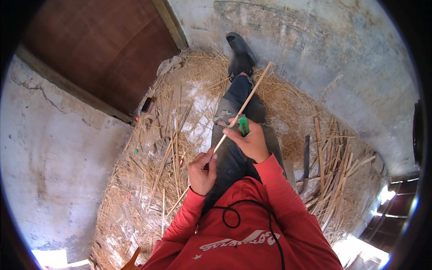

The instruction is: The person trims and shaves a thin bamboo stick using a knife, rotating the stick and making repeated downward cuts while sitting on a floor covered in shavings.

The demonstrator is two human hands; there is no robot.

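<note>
A long, thin, pale wooden strip slants across my legs, its far end near my shoe and its near end running down past my left forearm. My left hand is closed around it, thumb on top, above my left thigh. Farther up the strip, my right hand grips a green utility knife, and its thumb and fingers also press against the strip. The knife's blade cannot be made out. My jeans lie just beneath the strip, torn at the knee.
Straw and loose sticks cover the floor. Right of my legs lie a long dark blade and a pile of split strips. A wall stands beyond my dark shoe; a brown door panel is at far left.
</note>
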